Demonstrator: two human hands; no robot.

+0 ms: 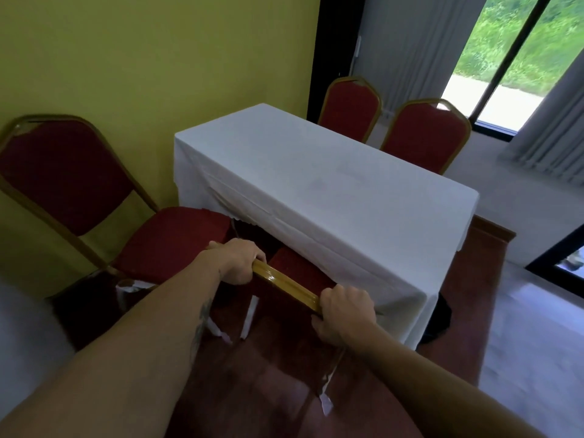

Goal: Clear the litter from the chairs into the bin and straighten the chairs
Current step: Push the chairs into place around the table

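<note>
Right below me is a red padded chair with a gold frame, seen from behind; I grip the top rail of its back (pixel 286 284). My left hand (pixel 238 260) is closed around the rail's left end and my right hand (pixel 346 312) around its right end. The chair's seat (pixel 297 267) reaches under the white tablecloth's edge. A second red chair (pixel 72 181) stands to the left, angled, its seat (pixel 172 240) touching the cloth. No litter shows on either seat.
A table with a white cloth (pixel 316 191) fills the middle. Two more red chairs (pixel 350 107) (pixel 426 134) stand on its far side. A yellow wall is on the left, grey curtains and a window on the right. A dark round object (pixel 441 317) sits beyond the table's right corner.
</note>
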